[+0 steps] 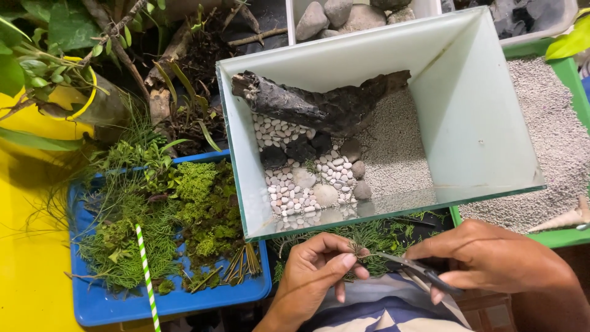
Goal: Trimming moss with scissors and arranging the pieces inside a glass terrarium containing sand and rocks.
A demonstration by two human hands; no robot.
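**Trimming a sprig beside the glass tank**

We are looking down at two bare hands working just below the front edge of a glass tank (479,123). The left hand (313,273) is pinching a small green sprig (355,249) between thumb and fingertips, holding it over the lap. The right hand (491,258) is gripping a pair of dark scissors (412,267), fingers curled around the handles, and the blades are pointing left and reaching the sprig; we cannot tell whether they are touching it.

Inside the tank, a dark piece of driftwood (319,107) is lying across the back. In front of it, white pebbles (289,190) are spreading down the left part of the floor, mixed with a few larger grey and black stones, and fine grey gravel (396,154) is covering the part just beside them.

To the left of the tank, a blue tray (98,304) is holding moss (206,203) and feathery greens, with a green-and-white striped straw (146,276) lying across them. To the right, a green tray (568,237) is holding more grey gravel.
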